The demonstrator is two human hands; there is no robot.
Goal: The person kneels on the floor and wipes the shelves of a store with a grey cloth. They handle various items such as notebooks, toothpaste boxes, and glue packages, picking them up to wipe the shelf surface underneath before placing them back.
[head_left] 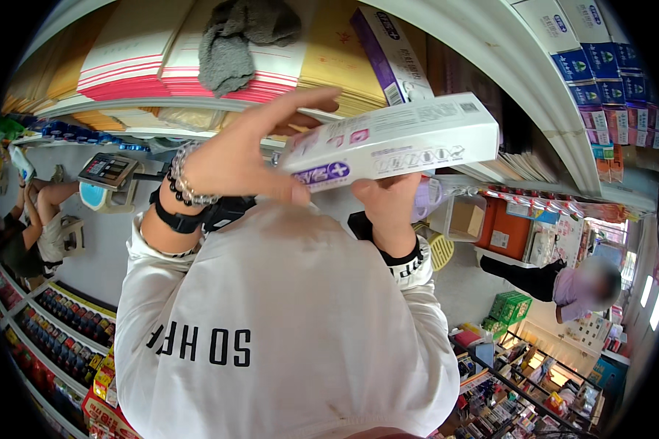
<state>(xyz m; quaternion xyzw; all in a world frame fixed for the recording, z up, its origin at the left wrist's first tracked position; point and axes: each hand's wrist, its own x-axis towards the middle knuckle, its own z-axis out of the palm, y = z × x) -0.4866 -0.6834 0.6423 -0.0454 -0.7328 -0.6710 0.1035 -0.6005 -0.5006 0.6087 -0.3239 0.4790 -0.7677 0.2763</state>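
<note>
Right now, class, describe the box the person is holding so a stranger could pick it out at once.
Start at the shelf stacked with paper pads. Just below it, both hands, left hand and right hand, hold a long white box. Unlike the purple-edged box lying on the pads above, it has pink and purple markings.

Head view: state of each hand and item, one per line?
Left hand: raised, fingers spread over the box's left end.
Right hand: grips the box from below.
Box: white and purple, closed, held level by both hands.
Grey cloth: crumpled on the envelope stacks.
Envelope stacks: piled flat on the shelf.
Second box: lying on the stacks.
</note>
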